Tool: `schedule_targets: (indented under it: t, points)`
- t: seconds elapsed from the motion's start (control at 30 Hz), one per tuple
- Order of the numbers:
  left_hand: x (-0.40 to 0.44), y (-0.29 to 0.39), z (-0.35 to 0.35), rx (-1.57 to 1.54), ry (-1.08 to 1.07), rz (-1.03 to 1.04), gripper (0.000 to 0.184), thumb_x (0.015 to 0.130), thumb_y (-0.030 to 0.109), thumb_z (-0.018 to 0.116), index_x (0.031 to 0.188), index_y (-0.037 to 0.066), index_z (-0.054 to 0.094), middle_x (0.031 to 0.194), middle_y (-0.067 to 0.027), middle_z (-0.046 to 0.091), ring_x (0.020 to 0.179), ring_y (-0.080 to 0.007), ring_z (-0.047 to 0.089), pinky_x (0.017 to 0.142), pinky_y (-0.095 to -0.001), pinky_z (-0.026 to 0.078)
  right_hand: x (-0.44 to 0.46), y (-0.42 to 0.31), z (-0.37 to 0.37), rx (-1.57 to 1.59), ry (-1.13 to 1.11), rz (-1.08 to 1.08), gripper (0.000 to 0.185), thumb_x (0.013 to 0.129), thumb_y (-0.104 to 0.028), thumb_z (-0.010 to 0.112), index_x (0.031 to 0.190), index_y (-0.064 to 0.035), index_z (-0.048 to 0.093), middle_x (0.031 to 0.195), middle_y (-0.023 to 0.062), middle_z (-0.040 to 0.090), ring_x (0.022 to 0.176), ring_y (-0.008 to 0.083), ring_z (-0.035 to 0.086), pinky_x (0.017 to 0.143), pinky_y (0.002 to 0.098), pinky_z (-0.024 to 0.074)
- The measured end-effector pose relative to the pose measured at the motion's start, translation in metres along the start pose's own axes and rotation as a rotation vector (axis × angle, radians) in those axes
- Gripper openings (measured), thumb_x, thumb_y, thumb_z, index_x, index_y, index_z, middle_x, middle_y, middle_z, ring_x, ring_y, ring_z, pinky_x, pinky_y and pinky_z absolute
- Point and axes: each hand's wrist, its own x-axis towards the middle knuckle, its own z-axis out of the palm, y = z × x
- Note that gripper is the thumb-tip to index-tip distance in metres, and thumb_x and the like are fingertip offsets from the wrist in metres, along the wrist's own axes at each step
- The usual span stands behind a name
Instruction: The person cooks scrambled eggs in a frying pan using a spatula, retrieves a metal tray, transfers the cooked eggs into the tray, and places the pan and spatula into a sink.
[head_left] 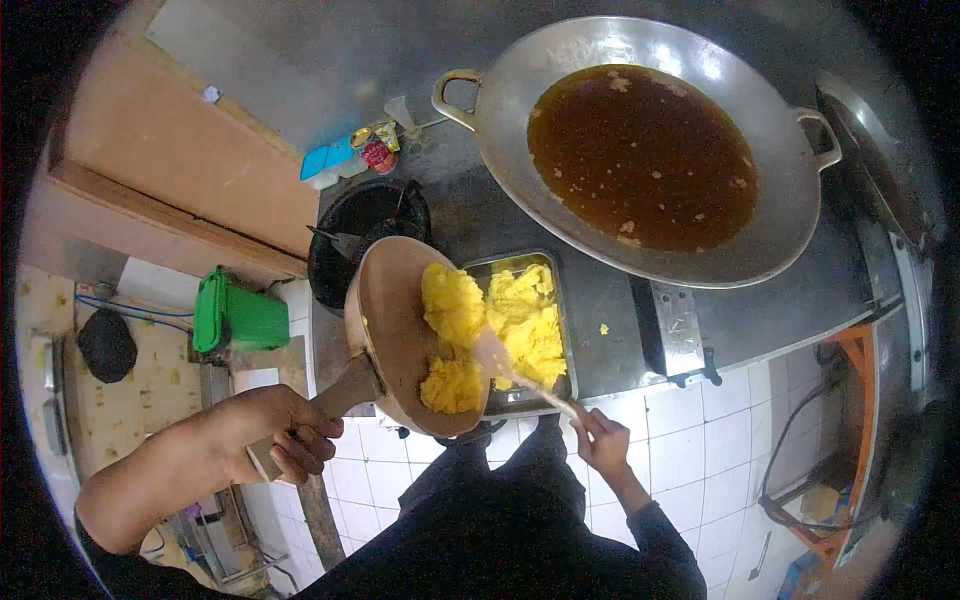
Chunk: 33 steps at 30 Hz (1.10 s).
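My left hand is wrapped round the handle of a frying pan, which is tilted toward a metal tray. Clumps of yellow scrambled egg lie in the pan and reach its right edge. More yellow egg fills much of the tray. In my right hand is the stick-like handle of a spatula. Its pale blade touches the egg at the pan's rim and is partly smeared with it.
A large wok of brown liquid stands on the steel counter at the upper right. Behind the pan is a black bucket with utensils in it. A green bin stands at the left, and small containers sit further back.
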Motion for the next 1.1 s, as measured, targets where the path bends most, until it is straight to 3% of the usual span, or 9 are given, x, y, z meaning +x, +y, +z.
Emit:
schedule_targets:
  t: [0.23,0.33,0.37,0.43,0.53,0.6,0.83,1.0,1.1]
  points:
    - [0.001,-0.002,0.000,0.019,0.039,0.002,0.010,0.090,0.008,0.039,0.080,0.006,0.039,0.055,0.0039,0.033,0.038,-0.0020,0.029,0.033,-0.0163,0.026,0.008,-0.006,-0.034,0.214,-0.016,0.283,0.021,0.081,-0.020,0.061,0.099,-0.0088,0.067,0.072,0.0110,0.063,0.054,0.0252,0.060,0.046,0.0346,0.0466]
    - [0.000,-0.004,0.007,0.135,0.112,0.045,0.010,0.090,0.008,0.038,0.081,0.006,0.039,0.055,0.0037,0.033,0.039,-0.0024,0.029,0.033,-0.0168,0.026,0.025,-0.024,-0.011,0.153,0.160,-0.076,0.025,0.078,-0.018,0.062,0.103,-0.0198,0.066,0.076,0.0041,0.064,0.048,0.0204,0.058,0.044,0.0327,0.0466]
    - [0.002,-0.004,0.004,0.136,0.112,0.043,0.010,0.090,0.008,0.038,0.081,0.006,0.039,0.055,0.0037,0.033,0.039,-0.0024,0.029,0.033,-0.0168,0.026,0.040,-0.057,-0.024,0.051,0.049,-0.045,0.016,0.079,-0.014,0.063,0.094,-0.0132,0.068,0.079,0.0074,0.066,0.052,0.0198,0.060,0.044,0.0290,0.0469]
    - [0.005,-0.005,-0.003,-0.052,-0.014,-0.045,0.010,0.090,0.008,0.039,0.081,0.006,0.040,0.055,0.0037,0.033,0.039,-0.0025,0.028,0.033,-0.0170,0.026,0.053,-0.078,0.006,-0.126,0.177,-0.279,0.035,0.077,-0.019,0.060,0.112,-0.0164,0.059,0.077,0.0044,0.062,0.045,0.0189,0.053,0.039,0.0297,0.0432]
    - [0.004,-0.013,0.001,0.048,0.056,0.027,0.008,0.090,0.008,0.040,0.082,0.006,0.040,0.055,0.0043,0.033,0.038,-0.0028,0.028,0.033,-0.0172,0.026,0.063,-0.099,0.027,-0.180,0.133,-0.295,0.046,0.074,-0.016,0.060,0.119,-0.0157,0.055,0.081,0.0046,0.061,0.047,0.0203,0.055,0.042,0.0313,0.0457]
    - [0.004,-0.012,-0.002,0.018,0.035,0.019,0.007,0.089,0.007,0.041,0.082,0.005,0.040,0.055,0.0045,0.033,0.038,-0.0030,0.028,0.033,-0.0174,0.026,0.060,-0.103,0.022,-0.221,0.002,-0.073,0.051,0.071,-0.011,0.059,0.122,-0.0144,0.053,0.087,0.0055,0.061,0.052,0.0213,0.057,0.047,0.0326,0.0480]
    - [0.002,-0.013,0.003,0.126,0.133,0.080,0.007,0.088,0.006,0.045,0.084,0.006,0.039,0.053,0.0050,0.032,0.038,-0.0032,0.027,0.033,-0.0181,0.025,0.032,-0.057,0.025,-0.222,0.006,-0.008,0.060,0.067,-0.014,0.059,0.126,-0.0165,0.049,0.089,0.0029,0.057,0.048,0.0193,0.056,0.046,0.0322,0.0474]
    - [0.005,-0.011,-0.004,0.073,0.072,0.061,0.007,0.088,0.005,0.045,0.084,0.007,0.039,0.054,0.0051,0.032,0.038,-0.0035,0.027,0.034,-0.0182,0.024,0.025,-0.040,0.008,-0.083,-0.006,0.196,0.038,0.085,-0.021,0.052,0.123,-0.0171,0.052,0.076,0.0069,0.059,0.052,0.0261,0.057,0.048,0.0358,0.0476]
    - [0.006,-0.012,-0.008,0.021,0.035,0.031,0.007,0.087,0.004,0.045,0.084,0.007,0.039,0.054,0.0049,0.033,0.038,-0.0039,0.027,0.034,-0.0182,0.024,0.024,-0.036,-0.001,-0.072,0.044,0.216,0.032,0.084,-0.019,0.055,0.115,-0.0171,0.058,0.077,0.0078,0.060,0.054,0.0269,0.058,0.048,0.0373,0.0467]
